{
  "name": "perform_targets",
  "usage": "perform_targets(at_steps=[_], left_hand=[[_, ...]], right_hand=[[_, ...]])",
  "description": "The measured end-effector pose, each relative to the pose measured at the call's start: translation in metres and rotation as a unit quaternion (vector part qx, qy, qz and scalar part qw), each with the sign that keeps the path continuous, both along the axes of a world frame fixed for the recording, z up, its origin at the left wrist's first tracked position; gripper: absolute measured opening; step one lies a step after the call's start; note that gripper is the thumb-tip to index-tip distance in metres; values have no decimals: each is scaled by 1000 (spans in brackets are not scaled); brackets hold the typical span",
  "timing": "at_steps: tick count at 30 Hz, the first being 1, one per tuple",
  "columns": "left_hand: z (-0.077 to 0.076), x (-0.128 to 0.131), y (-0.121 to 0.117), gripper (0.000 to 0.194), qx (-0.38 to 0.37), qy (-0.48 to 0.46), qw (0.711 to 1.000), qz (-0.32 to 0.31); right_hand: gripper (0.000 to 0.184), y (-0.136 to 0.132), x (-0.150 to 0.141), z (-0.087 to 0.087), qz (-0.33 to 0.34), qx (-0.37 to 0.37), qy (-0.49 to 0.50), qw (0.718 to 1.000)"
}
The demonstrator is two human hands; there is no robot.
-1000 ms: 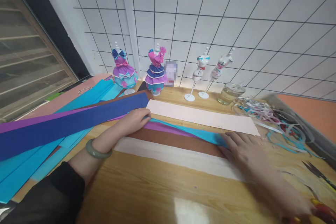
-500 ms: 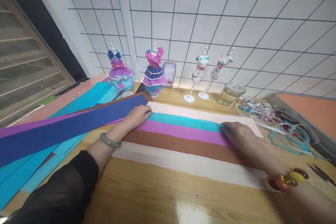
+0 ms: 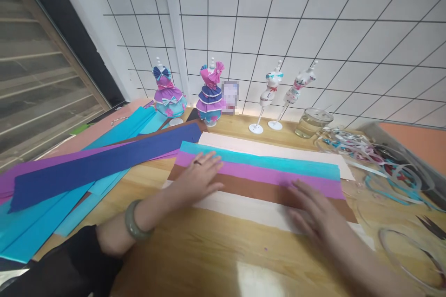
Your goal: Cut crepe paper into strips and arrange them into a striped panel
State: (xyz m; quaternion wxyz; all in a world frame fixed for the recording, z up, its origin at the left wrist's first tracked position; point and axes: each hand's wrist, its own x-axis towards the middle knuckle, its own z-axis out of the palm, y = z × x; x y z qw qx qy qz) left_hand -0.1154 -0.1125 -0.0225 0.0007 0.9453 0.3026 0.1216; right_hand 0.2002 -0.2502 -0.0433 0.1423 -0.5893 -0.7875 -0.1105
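Layered strips of what looks like crepe paper lie across the table: pale pink (image 3: 244,145) at the back, then turquoise (image 3: 265,161), purple (image 3: 251,171), brown (image 3: 251,188) and off-white (image 3: 240,206) nearest me. My left hand (image 3: 198,174) rests over the strips' left part, fingers stretched out, holding nothing. Slightly blurred, my right hand (image 3: 310,213) hovers or lies over the brown and off-white strips on the right, thumb and fingers apart and empty; contact is hard to tell. Some of the off-white strip is hidden by my hands.
To the left is a pile with a navy strip (image 3: 104,162) and turquoise sheets (image 3: 38,227). Behind stand two dressed mini mannequins (image 3: 169,97) (image 3: 209,97), two white mannequins (image 3: 268,95) (image 3: 296,90) and a glass jar (image 3: 313,123). Tangled ribbons (image 3: 379,158) and scissors (image 3: 432,227) lie right.
Both hands have let go of the turquoise strip and moved back toward me. Its ends now show, lying flat on the purple one. The view has shifted slightly.
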Motion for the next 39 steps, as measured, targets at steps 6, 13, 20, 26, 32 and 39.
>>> perform_targets(at_steps=[6,13,20,26,32,39], left_hand=[[-26,3,-32,68,-59,70,994,-57],[-32,3,-29,62,-34,84,995,-45],[-36,3,-27,61,-21,75,996,-46],[-37,3,-27,61,-19,67,997,-46],[-37,1,-28,60,-16,53,997,-49],[-38,0,-26,60,-22,46,997,-61]], right_hand=[[73,-25,-40,-23,34,-104,-51,993],[69,-24,-34,-17,5,-158,-52,986],[71,-51,9,-30,-112,-111,-50,986],[74,-76,20,-43,-204,-52,-57,976],[73,-85,18,-41,-249,-54,-67,965],[72,-82,14,-41,-254,-58,-73,963]])
